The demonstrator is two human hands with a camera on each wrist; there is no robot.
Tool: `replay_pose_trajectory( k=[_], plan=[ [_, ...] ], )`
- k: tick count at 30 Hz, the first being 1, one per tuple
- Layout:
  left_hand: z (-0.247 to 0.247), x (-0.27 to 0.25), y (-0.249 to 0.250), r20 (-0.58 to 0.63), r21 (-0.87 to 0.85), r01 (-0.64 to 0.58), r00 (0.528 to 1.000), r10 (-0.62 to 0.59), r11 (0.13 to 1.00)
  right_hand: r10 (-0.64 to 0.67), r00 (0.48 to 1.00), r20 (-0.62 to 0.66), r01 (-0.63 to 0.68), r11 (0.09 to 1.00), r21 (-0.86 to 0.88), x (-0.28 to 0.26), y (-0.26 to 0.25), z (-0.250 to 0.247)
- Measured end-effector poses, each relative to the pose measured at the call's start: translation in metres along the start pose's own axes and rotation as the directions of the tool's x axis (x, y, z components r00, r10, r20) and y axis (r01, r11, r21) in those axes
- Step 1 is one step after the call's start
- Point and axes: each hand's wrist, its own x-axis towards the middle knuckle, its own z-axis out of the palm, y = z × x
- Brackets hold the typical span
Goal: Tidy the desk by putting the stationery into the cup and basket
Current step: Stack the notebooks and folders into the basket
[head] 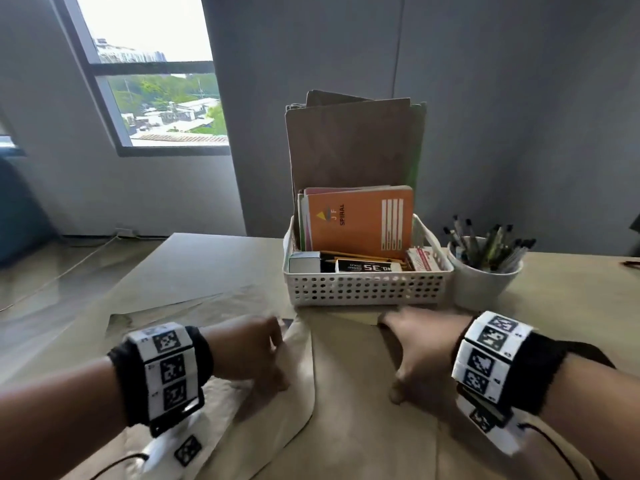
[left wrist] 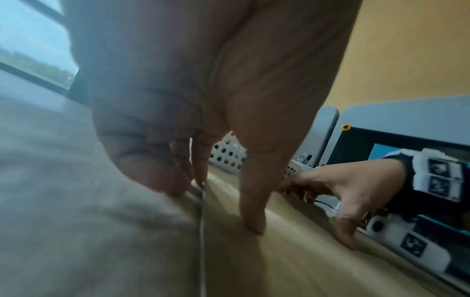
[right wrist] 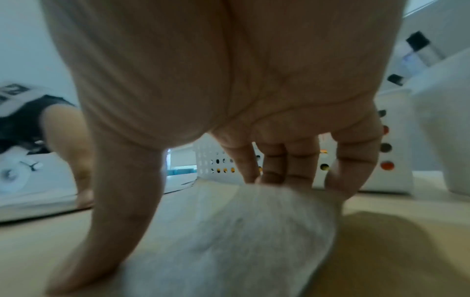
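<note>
Bench (head: 554, 299) w/ brown paper (head: 346, 393): both hands palm-down, left hand (head: 249, 351) fingertips pinching paper edge, right hand (head: 426, 344) splayed, pressing paper near basket (head: 367, 285).

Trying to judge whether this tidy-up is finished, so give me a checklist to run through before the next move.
1. Pens stand in the white cup: ok.
2. Basket upright, orange notebook inside: ok.
3. No stationery left on the brown paper: cannot tell; a dark shape by the left fingers is unclear.
4. Right hand free: ok, fingers flat on the paper.
5. Left hand grip: cannot tell, fingers curled at the paper's edge.
</note>
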Motion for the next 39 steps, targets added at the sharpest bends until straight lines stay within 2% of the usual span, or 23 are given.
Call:
replay_pose_trajectory(
  k=[2,3,5,6,7,10,12,14,16,19,21,25,27,30,33,34,36,39],
  plan=[
    [0.008,-0.001,-0.001,-0.01,-0.186,0.01,1.0,-0.012,0.983,-0.01,1.0,-0.005,0.01,0.995,0.097,-0.002,0.001,-0.001],
    [0.01,-0.001,-0.007,-0.006,-0.326,0.01,1.0,-0.013,0.945,-0.024,0.999,-0.026,0.027,0.991,0.129,-0.002,0.001,-0.003],
    [0.005,-0.006,-0.019,0.058,-0.625,0.04,0.998,-0.005,0.78,-0.077,0.993,-0.092,0.092,0.979,0.179,-0.003,0.002,-0.011],
    [0.0,-0.011,-0.026,0.085,-0.72,0.058,0.996,0.006,0.692,-0.103,0.986,-0.13,0.128,0.971,0.204,-0.004,0.003,-0.017],
    [-0.007,-0.017,-0.033,0.084,-0.763,0.054,0.996,0.016,0.644,-0.116,0.977,-0.177,0.155,0.962,0.226,-0.005,0.004,-0.023],
    [-0.028,-0.033,-0.061,0.046,-0.801,0.017,0.998,0.034,0.598,-0.067,0.932,-0.356,0.188,0.929,0.319,-0.006,0.005,-0.036],
    [-0.038,-0.044,-0.087,0.039,-0.828,0.05,0.999,-0.032,0.558,0.009,0.911,-0.412,0.165,0.908,0.385,-0.005,0.0,-0.037],
    [-0.039,-0.055,-0.113,0.069,-0.832,0.146,0.984,-0.161,0.535,0.039,0.942,-0.333,0.12,0.888,0.443,-0.002,-0.009,-0.03],
    [-0.032,-0.065,-0.135,0.135,-0.781,0.271,0.953,-0.272,0.562,0.013,0.981,-0.193,0.091,0.849,0.52,0.002,-0.024,-0.017],
    [-0.016,-0.077,-0.142,0.198,-0.673,0.395,0.911,-0.362,0.625,-0.054,0.998,-0.016,0.049,0.688,0.724,0.012,-0.052,0.0],
    [-0.007,-0.077,-0.141,0.162,-0.655,0.41,0.897,-0.412,0.635,-0.074,0.997,0.024,0.024,0.585,0.811,0.016,-0.071,0.004],
    [0.003,-0.073,-0.133,0.121,-0.756,0.386,0.876,-0.467,0.529,-0.098,0.99,0.106,-0.061,0.375,0.925,0.026,-0.098,0.005],
    [0.007,-0.073,-0.131,0.121,-0.79,0.383,0.864,-0.489,0.48,-0.062,0.988,0.142,-0.107,0.387,0.916,0.03,-0.103,0.007],
    [0.01,-0.079,-0.126,0.147,-0.834,0.368,0.866,-0.478,0.412,-0.015,0.991,0.131,-0.111,0.438,0.892,0.034,-0.104,0.007],
    [0.011,-0.084,-0.12,0.166,-0.87,0.348,0.873,-0.459,0.348,-0.08,0.993,0.083,-0.031,0.51,0.86,0.04,-0.102,0.011],
    [0.012,-0.085,-0.12,0.179,-0.882,0.346,0.874,-0.451,0.321,-0.103,0.994,0.041,0.017,0.506,0.862,0.035,-0.106,0.01],
    [0.016,-0.085,-0.12,0.179,-0.892,0.333,0.881,-0.437,0.307,-0.118,0.991,-0.061,0.107,0.442,0.891,0.02,-0.113,0.009],
    [0.013,-0.092,-0.117,0.023,-0.861,0.256,0.883,-0.468,0.44,-0.133,0.968,-0.212,0.24,0.255,0.937,-0.003,-0.116,-0.002]
  ],
)
